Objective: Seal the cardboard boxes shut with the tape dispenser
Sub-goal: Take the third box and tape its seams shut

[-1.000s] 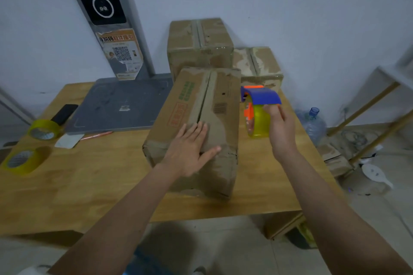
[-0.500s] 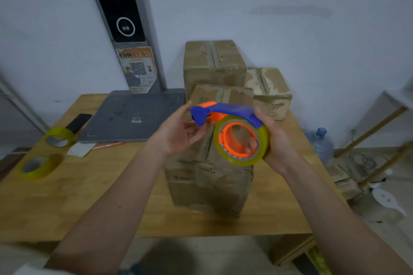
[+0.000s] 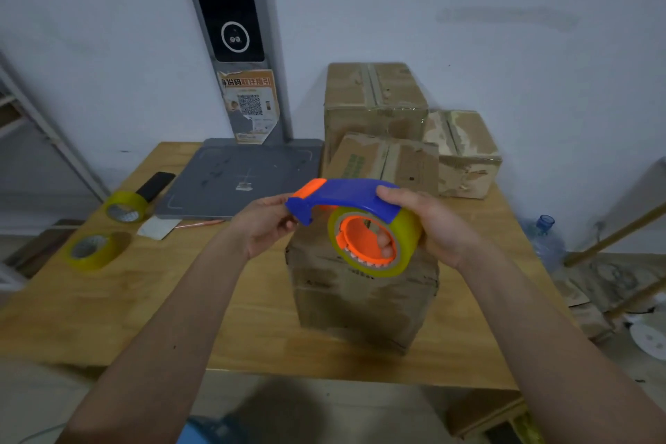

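Right hand [image 3: 438, 227] wrapped round dispenser [image 3: 355, 216], fingers through the orange core, held up over the nearest box [image 3: 364, 285] on the tabletop [image 3: 252, 317]. Left hand [image 3: 265, 227] pinching the blue nose end. Light, rigid plastic, probably; best gripped at the core. Box flaps closed, contents hidden. Two more boxes behind.

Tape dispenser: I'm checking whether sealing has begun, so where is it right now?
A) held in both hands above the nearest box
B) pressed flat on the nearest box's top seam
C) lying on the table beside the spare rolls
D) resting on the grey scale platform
A: the tape dispenser is held up between the left hand and right hand, above the nearest box.
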